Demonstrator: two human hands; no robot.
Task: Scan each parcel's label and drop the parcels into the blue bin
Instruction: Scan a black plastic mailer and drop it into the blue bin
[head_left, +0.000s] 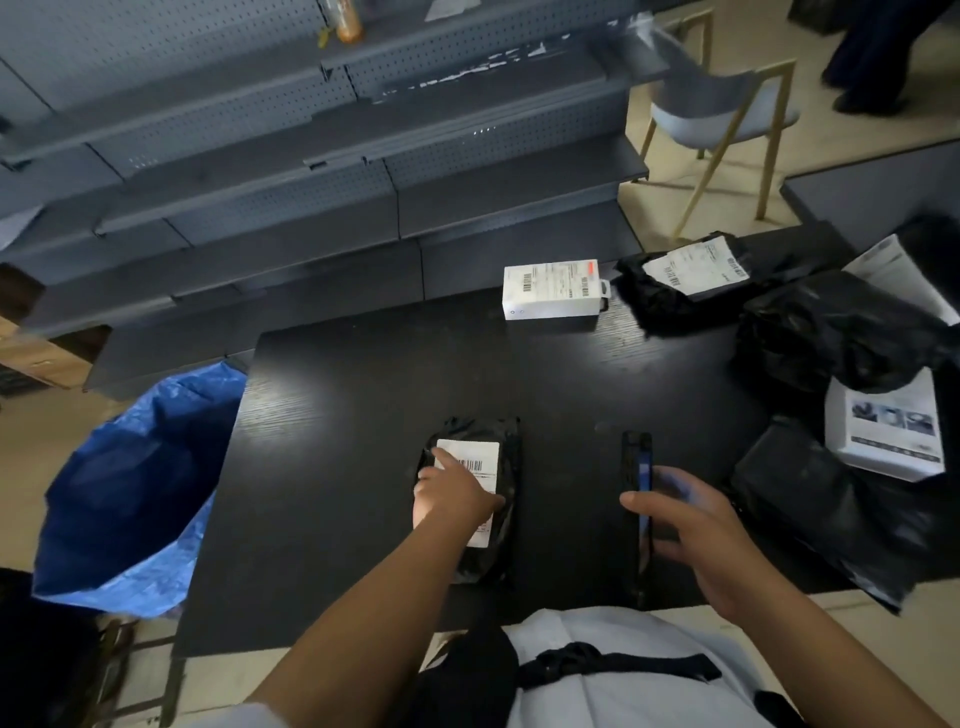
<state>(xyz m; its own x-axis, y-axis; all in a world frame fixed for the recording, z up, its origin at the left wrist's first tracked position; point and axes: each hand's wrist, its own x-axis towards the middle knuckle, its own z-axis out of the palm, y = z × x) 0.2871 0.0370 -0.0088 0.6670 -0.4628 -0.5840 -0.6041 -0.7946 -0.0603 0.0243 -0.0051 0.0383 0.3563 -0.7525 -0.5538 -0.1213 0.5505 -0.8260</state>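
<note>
Left hand (452, 491): I see relaxed fingers pressing the label (475, 467) of a black parcel (506, 499).
Right hand (696, 530): I see it curled round a handheld scanner (638, 467), beside that parcel.

On the table (337, 467), one parcel (506, 499) lies left of the scanner (638, 467) (bin (135, 493) beside the table's left edge).

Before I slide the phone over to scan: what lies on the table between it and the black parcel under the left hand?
Nothing: the head view shows only bare black table between the black parcel and the phone.
</note>
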